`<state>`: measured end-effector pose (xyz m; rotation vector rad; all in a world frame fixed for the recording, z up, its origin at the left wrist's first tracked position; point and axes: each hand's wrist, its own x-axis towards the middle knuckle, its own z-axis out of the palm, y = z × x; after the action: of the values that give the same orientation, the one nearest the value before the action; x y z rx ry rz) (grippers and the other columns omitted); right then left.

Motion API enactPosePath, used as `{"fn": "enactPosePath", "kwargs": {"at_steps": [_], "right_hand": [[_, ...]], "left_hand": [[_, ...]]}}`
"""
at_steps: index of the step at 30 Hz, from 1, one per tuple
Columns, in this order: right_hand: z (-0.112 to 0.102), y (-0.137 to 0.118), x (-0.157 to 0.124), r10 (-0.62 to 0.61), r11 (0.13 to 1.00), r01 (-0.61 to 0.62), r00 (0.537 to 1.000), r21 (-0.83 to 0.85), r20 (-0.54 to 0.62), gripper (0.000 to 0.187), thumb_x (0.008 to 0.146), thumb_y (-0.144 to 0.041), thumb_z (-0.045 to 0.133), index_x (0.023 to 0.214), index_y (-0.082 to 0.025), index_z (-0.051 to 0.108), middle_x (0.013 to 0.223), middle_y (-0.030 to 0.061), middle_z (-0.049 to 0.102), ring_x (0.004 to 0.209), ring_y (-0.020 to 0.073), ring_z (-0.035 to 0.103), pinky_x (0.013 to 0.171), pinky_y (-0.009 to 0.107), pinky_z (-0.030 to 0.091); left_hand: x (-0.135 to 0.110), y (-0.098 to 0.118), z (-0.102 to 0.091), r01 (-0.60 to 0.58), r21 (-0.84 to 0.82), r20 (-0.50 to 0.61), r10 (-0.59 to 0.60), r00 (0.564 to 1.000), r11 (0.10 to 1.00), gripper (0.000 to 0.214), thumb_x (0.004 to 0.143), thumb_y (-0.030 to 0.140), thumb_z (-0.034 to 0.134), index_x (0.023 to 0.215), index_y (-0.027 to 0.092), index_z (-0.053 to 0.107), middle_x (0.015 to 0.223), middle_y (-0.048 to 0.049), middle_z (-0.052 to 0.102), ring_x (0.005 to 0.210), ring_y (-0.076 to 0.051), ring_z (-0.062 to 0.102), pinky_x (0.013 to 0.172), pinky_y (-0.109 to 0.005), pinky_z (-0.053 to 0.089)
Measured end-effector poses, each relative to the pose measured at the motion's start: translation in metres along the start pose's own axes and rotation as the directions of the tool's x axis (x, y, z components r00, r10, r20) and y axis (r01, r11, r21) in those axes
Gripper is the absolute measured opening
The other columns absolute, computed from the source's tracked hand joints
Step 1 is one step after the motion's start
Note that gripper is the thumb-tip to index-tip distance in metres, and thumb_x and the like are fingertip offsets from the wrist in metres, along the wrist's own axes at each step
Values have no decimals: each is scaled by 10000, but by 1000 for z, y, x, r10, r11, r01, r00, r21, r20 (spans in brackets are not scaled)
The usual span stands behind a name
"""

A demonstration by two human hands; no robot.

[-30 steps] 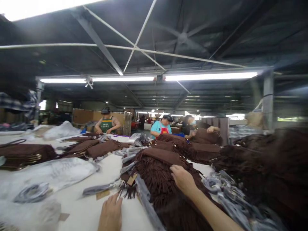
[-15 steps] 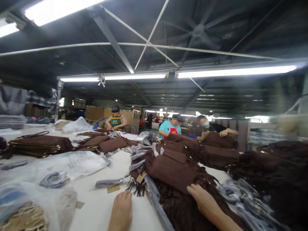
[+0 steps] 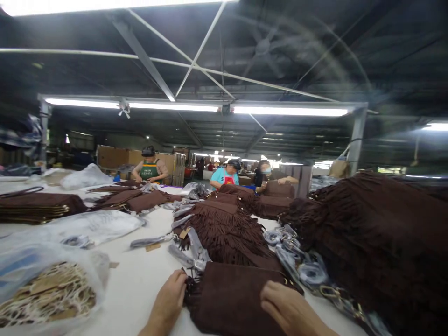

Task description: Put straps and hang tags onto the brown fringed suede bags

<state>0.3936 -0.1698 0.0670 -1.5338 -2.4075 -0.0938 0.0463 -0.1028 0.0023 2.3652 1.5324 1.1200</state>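
Note:
A dark brown fringed bag lies flat on the white table right in front of me. My left hand is closed at its left edge, thumb and fingers pinching by the fringe. Across the bag's right part, my right hand has its fingers curled against the cloth; the fingertips are partly hidden. Gold hardware shows beyond the right hand. Just behind lies a pile of brown fringed bags. Straps in grey plastic wrap, one with a cardboard tag, lie beside the pile.
At front left sits a clear plastic bag of stringed cardboard tags. Wrapped straps with gold clips lie to the right, before a tall heap of brown fringed bags. Co-workers stand across the table.
One brown bag now lies close to me, off the pile. My left hand has gone from bare table to its edge; my right hand has come nearer with it. The view has turned right.

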Motion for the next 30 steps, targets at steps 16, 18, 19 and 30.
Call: {"fn": "enactPosePath", "kwargs": {"at_steps": [16, 18, 19, 30], "right_hand": [[-2, -50, 92, 170, 984, -154, 962, -90, 212, 398, 550, -306, 874, 880, -183, 689, 970, 65, 730, 953, 284, 675, 743, 291, 474], [-29, -57, 84, 162, 983, -153, 983, -105, 86, 322, 655, -279, 803, 925, -198, 648, 979, 49, 715, 954, 264, 659, 722, 279, 439], [-45, -61, 81, 153, 982, -150, 988, -114, 19, 282, 709, -263, 753, 953, -204, 622, 983, 43, 705, 948, 253, 649, 718, 276, 421], [16, -107, -17, -333, 921, 274, 922, -277, -196, 228, 772, -85, 538, 898, -269, 588, 850, 26, 656, 738, 221, 605, 655, 301, 446]], "left_hand": [[-74, 16, -11, 124, -125, -118, -139, 983, 984, 229, 822, 143, 408, 825, 222, 623, 878, -67, 689, 882, -215, 650, 834, -316, 516], [-71, 17, -17, 176, -176, -108, -197, 974, 969, 221, 820, 180, 411, 826, 221, 628, 878, -62, 699, 883, -212, 664, 835, -310, 524], [-69, 17, -20, 207, -202, -103, -231, 968, 957, 229, 816, 195, 410, 840, 219, 636, 895, -63, 708, 894, -213, 670, 840, -310, 529], [-70, -16, -76, 528, -370, -148, -609, 779, 765, 367, 768, 186, 349, 974, 128, 647, 1030, -121, 728, 895, -213, 711, 728, -308, 577]]}}
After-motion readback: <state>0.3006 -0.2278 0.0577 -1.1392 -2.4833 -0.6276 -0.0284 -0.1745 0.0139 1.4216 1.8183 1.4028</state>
